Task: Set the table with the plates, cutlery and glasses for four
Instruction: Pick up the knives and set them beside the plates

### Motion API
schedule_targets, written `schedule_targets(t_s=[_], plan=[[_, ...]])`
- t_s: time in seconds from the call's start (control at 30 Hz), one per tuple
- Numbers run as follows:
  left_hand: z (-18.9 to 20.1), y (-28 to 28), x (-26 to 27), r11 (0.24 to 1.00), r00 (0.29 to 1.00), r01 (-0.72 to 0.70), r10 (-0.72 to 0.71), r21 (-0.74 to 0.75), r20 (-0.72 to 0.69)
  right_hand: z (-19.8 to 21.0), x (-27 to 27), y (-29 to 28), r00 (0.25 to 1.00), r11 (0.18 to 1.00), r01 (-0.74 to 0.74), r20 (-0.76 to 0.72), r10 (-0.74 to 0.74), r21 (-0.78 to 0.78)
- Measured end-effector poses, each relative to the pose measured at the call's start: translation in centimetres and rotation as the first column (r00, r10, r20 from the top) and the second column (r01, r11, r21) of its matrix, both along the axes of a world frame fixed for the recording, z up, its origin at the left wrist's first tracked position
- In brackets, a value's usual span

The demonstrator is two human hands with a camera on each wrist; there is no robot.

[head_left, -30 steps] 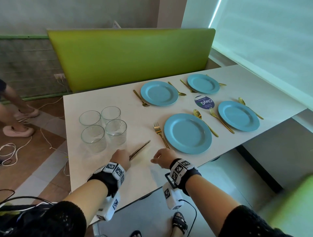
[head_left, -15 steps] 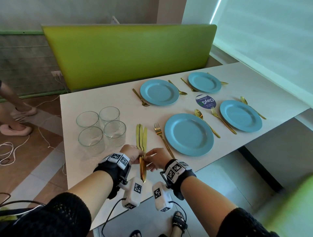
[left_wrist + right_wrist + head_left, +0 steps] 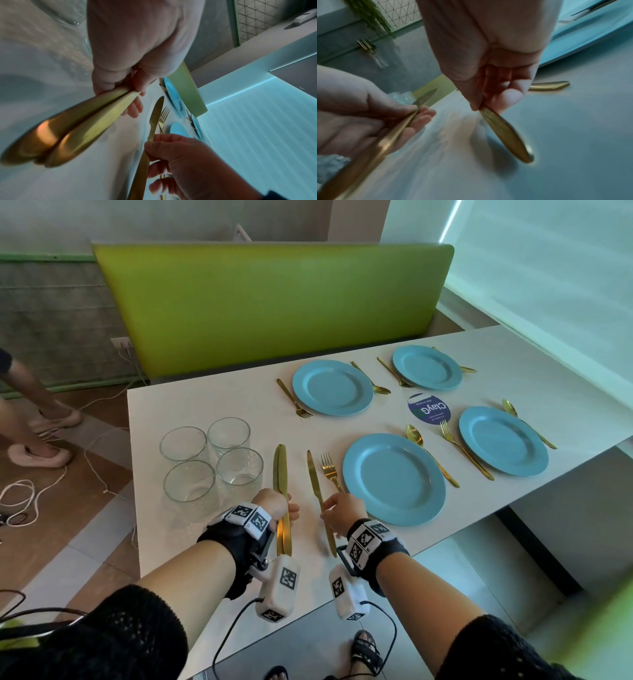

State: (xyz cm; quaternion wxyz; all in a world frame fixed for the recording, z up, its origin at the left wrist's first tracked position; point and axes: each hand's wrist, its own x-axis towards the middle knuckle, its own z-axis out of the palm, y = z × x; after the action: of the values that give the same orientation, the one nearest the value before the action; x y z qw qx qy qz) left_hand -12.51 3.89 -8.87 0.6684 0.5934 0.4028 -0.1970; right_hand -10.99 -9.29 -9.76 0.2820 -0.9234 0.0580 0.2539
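Observation:
My left hand (image 3: pixel 279 505) grips a bundle of gold knives (image 3: pixel 281 474) above the near part of the white table (image 3: pixel 205 405), blades pointing away; their handles (image 3: pixel 72 128) fill the left wrist view. My right hand (image 3: pixel 337 508) pinches a single gold knife (image 3: pixel 317 484) by its middle, just left of the fork (image 3: pixel 330 470) that lies beside the nearest blue plate (image 3: pixel 394 479). The right wrist view shows that knife's handle (image 3: pixel 506 136) hanging from my thumb and fingers. Three more blue plates (image 3: pixel 332 387) (image 3: pixel 426 367) (image 3: pixel 503 440) lie beyond, each with a gold fork and spoon.
Four empty glasses (image 3: pixel 212 463) stand clustered at the table's left. A round blue coaster (image 3: pixel 429 409) lies between the plates. A green bench back (image 3: pixel 274 302) runs behind the table. Another person's feet (image 3: pixel 41 453) and cables are on the floor at left.
The knives were lifted off the table in my left hand. My right hand has pulled one knife out of the bundle and moved it right, toward the nearest fork.

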Motion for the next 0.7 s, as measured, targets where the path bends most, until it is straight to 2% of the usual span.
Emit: schedule_targets(t_s=[0.07,0.23,0.5,0.7], plan=[[0.0,0.0,0.2,0.999,1.0,-0.012,0.012,-0.035,-0.004,-0.2,0.4,-0.1,1.0,0.998,-0.007,0.02,0.009,-0.063],[0.9,-0.5,1.1,1.0,1.0,0.023,-0.023,-0.014,0.021,-0.3,1.2,-0.2,0.998,0.979,0.0,0.067,0.014,-0.206],[1.5,-0.6,1.6,0.999,0.999,0.046,-0.046,0.013,0.019,-0.5,1.6,-0.4,0.99,0.953,0.043,0.138,-0.001,-0.3],[1.2,-0.5,1.5,0.999,0.999,0.043,-0.043,0.033,0.003,-0.7,1.8,-0.6,0.988,0.949,0.044,0.153,0.005,-0.313]])
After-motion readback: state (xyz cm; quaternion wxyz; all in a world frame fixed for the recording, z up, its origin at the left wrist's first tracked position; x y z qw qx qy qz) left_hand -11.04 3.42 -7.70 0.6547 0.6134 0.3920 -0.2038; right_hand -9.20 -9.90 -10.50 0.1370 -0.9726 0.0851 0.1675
